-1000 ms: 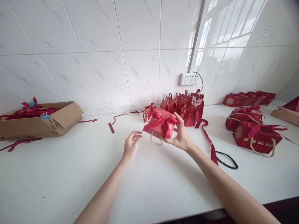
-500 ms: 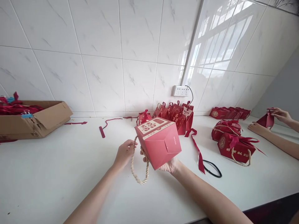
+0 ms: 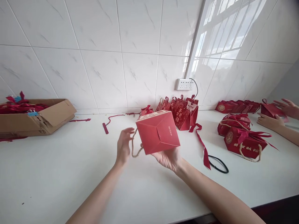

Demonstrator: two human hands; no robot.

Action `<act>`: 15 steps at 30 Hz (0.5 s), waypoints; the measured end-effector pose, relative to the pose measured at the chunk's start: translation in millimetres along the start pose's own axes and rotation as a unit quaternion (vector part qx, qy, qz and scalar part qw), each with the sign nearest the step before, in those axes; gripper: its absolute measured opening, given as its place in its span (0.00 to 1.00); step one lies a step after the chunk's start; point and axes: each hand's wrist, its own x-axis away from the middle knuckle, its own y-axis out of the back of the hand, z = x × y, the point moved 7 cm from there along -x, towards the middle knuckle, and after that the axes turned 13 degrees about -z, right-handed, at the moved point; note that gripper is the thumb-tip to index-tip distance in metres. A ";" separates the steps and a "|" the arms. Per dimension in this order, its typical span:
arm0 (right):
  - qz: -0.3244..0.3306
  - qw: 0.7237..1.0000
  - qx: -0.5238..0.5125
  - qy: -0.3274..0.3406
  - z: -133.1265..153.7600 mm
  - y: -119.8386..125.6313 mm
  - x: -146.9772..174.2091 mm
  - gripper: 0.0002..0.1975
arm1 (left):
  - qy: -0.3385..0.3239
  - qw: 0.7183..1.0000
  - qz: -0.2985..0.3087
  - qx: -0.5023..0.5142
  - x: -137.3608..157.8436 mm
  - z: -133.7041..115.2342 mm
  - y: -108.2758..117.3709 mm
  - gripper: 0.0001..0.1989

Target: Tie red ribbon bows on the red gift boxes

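Note:
A red gift box is held up above the table, its folded bottom flaps turned toward me. My right hand grips it from below, the palm against its underside and the fingers mostly hidden behind it. A twisted beige rope handle hangs from the box's left side. Just left of that rope is my left hand, fingers apart and curved near the cord, with nothing visible in them.
Several red gift boxes stand against the wall; two bow-tied boxes sit at right. A co-worker's hands touch another red box. A cardboard box of ribbons lies left. Red ribbon and a black loop rest on the table.
The gift box has tilted so its bottom faces me more, and its patterned side is now mostly out of sight. My left hand's fingers have opened beside the rope. The co-worker's hand has lifted.

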 end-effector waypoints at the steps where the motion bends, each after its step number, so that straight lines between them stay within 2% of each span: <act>1: -0.003 0.999 -0.020 0.024 -0.1 -3.2 1.3 0.30 | -0.040 0.998 -0.002 0.049 4.1 -13.1 0.2 0.21; 3: -0.006 0.998 -0.048 0.028 -7.3 -7.9 3.6 0.32 | -0.118 0.987 0.050 0.094 17.4 -36.6 -6.7 0.34; 5: -0.004 0.998 -0.058 -0.005 -18.3 -10.2 5.5 0.32 | -0.153 0.976 0.131 0.081 31.2 -47.7 -18.9 0.48; 7: -0.002 0.998 -0.060 -0.035 -26.3 -10.0 7.4 0.29 | -0.174 0.968 0.174 0.056 38.2 -50.0 -26.0 0.56; 10: 0.001 0.996 -0.057 -0.068 -32.2 -9.2 10.1 0.24 | -0.233 0.961 0.148 0.028 34.9 -51.9 -22.5 0.57; 15: 0.014 0.995 -0.063 -0.079 -34.9 -10.4 14.6 0.27 | -0.350 0.931 0.096 0.033 31.8 -64.6 -11.3 0.55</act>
